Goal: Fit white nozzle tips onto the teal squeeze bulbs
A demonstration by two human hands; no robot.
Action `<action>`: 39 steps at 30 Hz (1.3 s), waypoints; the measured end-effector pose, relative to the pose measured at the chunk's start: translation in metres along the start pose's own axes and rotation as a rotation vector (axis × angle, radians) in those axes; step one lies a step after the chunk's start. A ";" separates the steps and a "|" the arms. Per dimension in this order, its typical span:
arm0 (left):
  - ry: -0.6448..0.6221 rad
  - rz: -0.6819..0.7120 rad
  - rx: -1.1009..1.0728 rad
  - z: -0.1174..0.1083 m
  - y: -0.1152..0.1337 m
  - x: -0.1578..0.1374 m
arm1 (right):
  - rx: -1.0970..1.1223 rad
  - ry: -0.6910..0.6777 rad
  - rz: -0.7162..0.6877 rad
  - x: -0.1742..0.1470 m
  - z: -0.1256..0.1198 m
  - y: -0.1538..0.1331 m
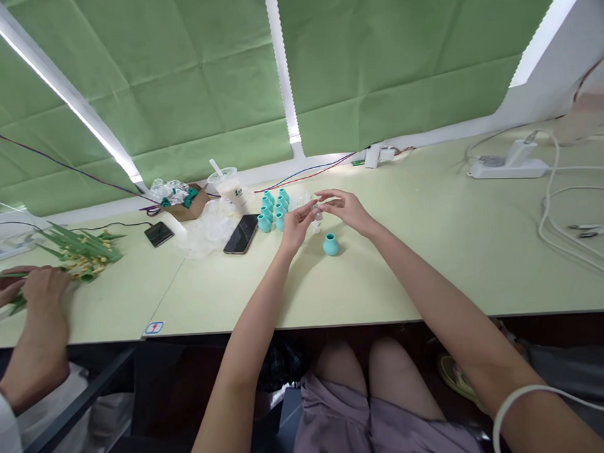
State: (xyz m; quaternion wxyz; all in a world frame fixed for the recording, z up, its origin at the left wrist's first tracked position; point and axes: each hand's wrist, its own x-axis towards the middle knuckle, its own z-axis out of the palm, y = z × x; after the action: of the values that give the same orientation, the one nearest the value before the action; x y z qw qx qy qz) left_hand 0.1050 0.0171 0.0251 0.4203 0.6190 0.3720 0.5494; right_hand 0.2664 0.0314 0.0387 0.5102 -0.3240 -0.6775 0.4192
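My left hand (pixel 297 228) and my right hand (pixel 349 211) meet above the table, fingertips pinched around a small clear, whitish piece (pixel 317 214) between them. Its exact kind is too small to tell. Just below, a single turquoise vase (pixel 331 245) with a round belly and narrow neck stands upright on the table, touched by neither hand. Beyond my left hand, several matching turquoise vases (pixel 264 221) stand close together in rows. More whitish, translucent bits lie behind my fingers, partly hidden.
Left of the vases lie a black phone (pixel 241 234) and crumpled clear plastic (pixel 209 230). Behind are a drink cup (pixel 230 189) with a straw and a cardboard box (pixel 191 203). A co-worker's hands (pixel 39 285) handle green stems (pixel 85 246). A power strip (pixel 509 167) with cables sits right.
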 end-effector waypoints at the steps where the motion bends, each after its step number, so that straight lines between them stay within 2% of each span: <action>1: 0.010 0.011 0.013 0.000 0.001 0.000 | 0.020 -0.001 0.019 0.000 0.001 0.000; 8: 0.049 0.037 0.063 0.001 -0.003 -0.002 | 0.245 -0.109 0.160 -0.001 0.007 0.005; 13: 0.127 0.022 0.020 0.005 -0.008 -0.002 | 0.280 -0.060 0.137 0.000 0.006 0.008; 27: 0.120 0.035 -0.021 0.006 -0.001 0.000 | 0.437 -0.045 0.191 -0.002 0.007 0.012; 33: 0.133 0.048 -0.056 0.008 0.000 -0.001 | 0.382 -0.009 0.124 -0.002 0.010 0.011; 39: 0.190 0.060 0.030 0.010 0.001 -0.003 | 0.374 0.028 0.087 -0.002 0.014 0.013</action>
State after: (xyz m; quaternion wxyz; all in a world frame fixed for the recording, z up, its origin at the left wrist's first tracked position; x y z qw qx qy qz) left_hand 0.1146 0.0126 0.0245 0.3572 0.5811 0.3997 0.6123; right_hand 0.2532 0.0315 0.0246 0.5523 -0.2586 -0.5658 0.5549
